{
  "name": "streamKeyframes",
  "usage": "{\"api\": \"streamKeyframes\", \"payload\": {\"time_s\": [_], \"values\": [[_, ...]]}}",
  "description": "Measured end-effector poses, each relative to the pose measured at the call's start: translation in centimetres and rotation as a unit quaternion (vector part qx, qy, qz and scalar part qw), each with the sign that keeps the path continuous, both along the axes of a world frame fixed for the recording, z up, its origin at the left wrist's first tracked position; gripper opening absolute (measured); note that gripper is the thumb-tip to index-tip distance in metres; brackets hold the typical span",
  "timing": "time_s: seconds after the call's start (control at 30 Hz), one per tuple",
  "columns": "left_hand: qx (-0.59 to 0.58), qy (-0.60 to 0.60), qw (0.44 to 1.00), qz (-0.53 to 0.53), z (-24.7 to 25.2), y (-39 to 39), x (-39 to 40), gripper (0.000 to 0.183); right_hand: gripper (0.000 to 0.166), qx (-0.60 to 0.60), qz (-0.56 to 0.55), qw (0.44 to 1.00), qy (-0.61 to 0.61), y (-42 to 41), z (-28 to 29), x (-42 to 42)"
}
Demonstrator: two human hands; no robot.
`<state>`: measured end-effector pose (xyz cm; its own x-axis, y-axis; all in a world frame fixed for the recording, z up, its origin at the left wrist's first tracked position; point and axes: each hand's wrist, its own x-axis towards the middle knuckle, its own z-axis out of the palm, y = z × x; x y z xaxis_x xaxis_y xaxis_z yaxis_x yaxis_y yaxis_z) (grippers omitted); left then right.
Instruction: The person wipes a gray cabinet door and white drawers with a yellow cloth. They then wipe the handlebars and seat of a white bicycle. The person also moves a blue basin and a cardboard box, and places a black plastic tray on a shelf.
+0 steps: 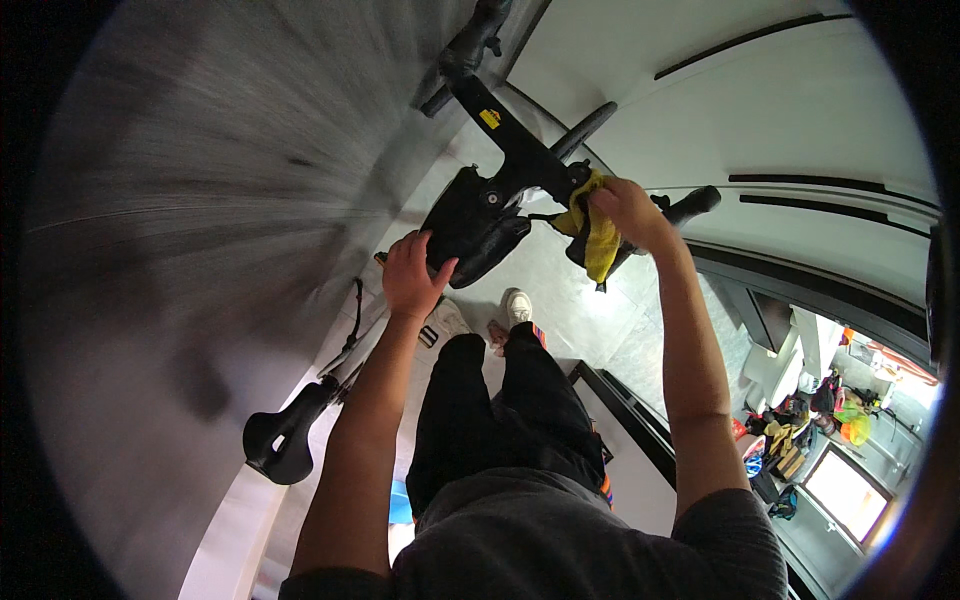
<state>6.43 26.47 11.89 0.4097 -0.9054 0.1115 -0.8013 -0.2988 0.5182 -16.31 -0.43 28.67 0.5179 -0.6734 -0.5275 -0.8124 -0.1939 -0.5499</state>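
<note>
In front of me stands a bicycle with black drop handlebars [506,139]; a small yellow sticker is on the bar's flat top. My right hand [630,214] grips a yellow cloth [598,244], pressed against the bar's right part and hanging below it. My left hand [416,276], fingers spread, rests on the near end of a black bag [476,225] mounted behind the bar. The front tyre [585,129] shows beyond the bar. The black saddle [279,439] is at the lower left, beside my left forearm.
A grey wall [225,225] runs close along the bicycle's left side. White cabinet doors [750,112] with long black handles stand at front right. My shoes [517,306] are on grey floor tiles. A doorway at right shows a cluttered room with a toilet [772,371].
</note>
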Motion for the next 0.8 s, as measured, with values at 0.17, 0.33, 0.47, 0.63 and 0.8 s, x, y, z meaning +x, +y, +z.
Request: {"api": "streamKeyframes", "payload": {"time_s": [0.17, 0.33, 0.47, 0.63, 0.8], "values": [[-0.034, -0.007, 0.999, -0.01, -0.3, 0.0, 0.0, 0.061, 0.039, 0.01, -0.034, 0.999, -0.032, -2.6, -4.4, -0.5], [0.008, -0.015, 1.0, -0.006, 0.2, -0.3, -0.1, 0.061, 0.035, -0.238, -0.105, 0.966, 0.005, -2.5, -4.3, 0.8], [-0.01, -0.025, 1.0, 0.011, -0.9, 0.3, 0.1, 0.062, 0.031, -0.239, -0.23, 0.916, -0.226, -0.4, 1.5, 3.4], [-0.019, -0.012, 1.0, 0.004, -0.2, -0.1, 0.0, 0.058, 0.043, -0.323, -0.038, 0.924, -0.204, 2.5, 1.9, 6.1], [-0.026, -0.024, 0.999, 0.008, -0.2, 0.1, 0.0, 0.058, 0.059, -0.396, 0.14, 0.907, 0.025, 4.5, -1.1, 6.4]]}}
